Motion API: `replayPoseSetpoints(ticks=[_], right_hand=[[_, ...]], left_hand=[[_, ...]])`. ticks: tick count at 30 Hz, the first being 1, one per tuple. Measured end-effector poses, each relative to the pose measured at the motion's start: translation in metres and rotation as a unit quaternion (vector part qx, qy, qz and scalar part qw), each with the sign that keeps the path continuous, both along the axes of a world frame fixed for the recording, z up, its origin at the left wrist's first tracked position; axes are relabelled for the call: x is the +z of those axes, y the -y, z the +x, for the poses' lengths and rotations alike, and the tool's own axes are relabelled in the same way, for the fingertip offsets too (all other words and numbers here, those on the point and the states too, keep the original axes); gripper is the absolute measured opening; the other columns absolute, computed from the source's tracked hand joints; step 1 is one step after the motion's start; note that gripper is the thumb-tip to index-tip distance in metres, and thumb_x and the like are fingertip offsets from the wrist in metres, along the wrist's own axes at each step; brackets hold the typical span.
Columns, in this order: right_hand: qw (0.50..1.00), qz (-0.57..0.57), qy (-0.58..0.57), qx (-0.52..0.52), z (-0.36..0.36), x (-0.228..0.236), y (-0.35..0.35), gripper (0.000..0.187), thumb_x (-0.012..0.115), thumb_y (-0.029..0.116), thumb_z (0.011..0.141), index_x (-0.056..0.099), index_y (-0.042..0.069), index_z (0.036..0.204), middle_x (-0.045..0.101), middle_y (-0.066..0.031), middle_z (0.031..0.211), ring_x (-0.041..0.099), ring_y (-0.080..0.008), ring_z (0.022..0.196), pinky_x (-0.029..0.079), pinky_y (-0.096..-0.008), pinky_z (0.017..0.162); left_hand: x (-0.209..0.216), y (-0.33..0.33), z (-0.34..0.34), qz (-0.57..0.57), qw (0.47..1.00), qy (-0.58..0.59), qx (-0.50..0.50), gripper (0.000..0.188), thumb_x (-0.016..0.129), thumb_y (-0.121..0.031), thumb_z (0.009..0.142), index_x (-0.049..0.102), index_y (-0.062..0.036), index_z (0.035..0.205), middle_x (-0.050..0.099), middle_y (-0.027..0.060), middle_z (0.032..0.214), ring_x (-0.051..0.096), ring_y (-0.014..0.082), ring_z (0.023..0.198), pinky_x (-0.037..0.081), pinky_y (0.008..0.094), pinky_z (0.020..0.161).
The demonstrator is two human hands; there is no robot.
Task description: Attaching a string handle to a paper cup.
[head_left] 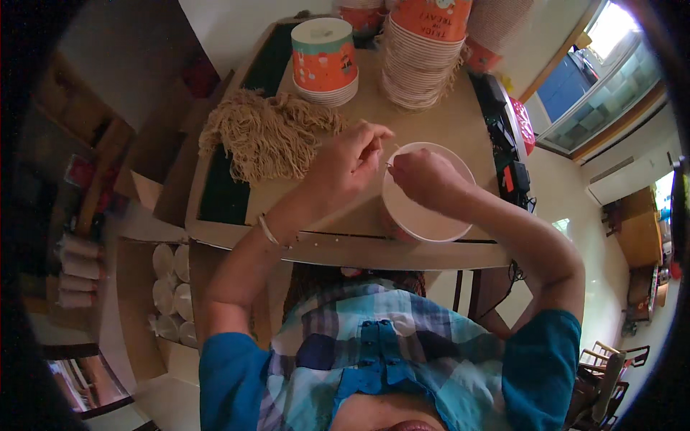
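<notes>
Over the near part of the table, my left hand point(356, 159) is closed, thumb and fingers drawn together, and whatever it may hold is hidden. Just to its right, my right hand point(428, 172) is closed above the rim of a white-lined paper bucket point(431, 221). A thin tan cord point(397, 146) shows between the two hands, by the right fingertips. Something small and shiny also pokes out at those fingertips, too small to name. Beside my left wrist lies a loose heap of tan cords point(269, 136).
An upside-down stack of orange-and-green paper buckets point(323, 61) stands behind the cords. Taller stacks of buckets with cord handles point(424, 57) rise at the back. Black chargers and cables point(509, 154) line the table's right edge. A carton of white rolled items point(169, 287) sits low on the left.
</notes>
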State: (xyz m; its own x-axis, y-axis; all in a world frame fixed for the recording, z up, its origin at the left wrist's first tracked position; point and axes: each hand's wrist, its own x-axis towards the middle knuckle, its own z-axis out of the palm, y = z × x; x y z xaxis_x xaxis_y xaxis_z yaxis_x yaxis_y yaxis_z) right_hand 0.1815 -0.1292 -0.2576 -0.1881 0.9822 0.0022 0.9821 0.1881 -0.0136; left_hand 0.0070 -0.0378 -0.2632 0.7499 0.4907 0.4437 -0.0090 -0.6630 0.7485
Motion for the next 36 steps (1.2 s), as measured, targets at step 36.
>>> replayPoseSetpoints(ticks=[36], right_hand=[[0.192,-0.309,-0.907,-0.213,-0.003,-0.023,0.034,0.022,0.036,0.021,0.102,0.051,0.009,0.09,0.03,0.0028,0.059,0.023,-0.0067,0.041,0.019,-0.0207,0.033]], left_hand=[[-0.026,0.06,-0.005,0.137,0.984,-0.044,0.107,0.016,0.062,-0.004,0.084,0.065,0.0008,0.099,0.058,0.0155,0.117,0.054,0.0341,0.108,0.046,0.0409,0.092]])
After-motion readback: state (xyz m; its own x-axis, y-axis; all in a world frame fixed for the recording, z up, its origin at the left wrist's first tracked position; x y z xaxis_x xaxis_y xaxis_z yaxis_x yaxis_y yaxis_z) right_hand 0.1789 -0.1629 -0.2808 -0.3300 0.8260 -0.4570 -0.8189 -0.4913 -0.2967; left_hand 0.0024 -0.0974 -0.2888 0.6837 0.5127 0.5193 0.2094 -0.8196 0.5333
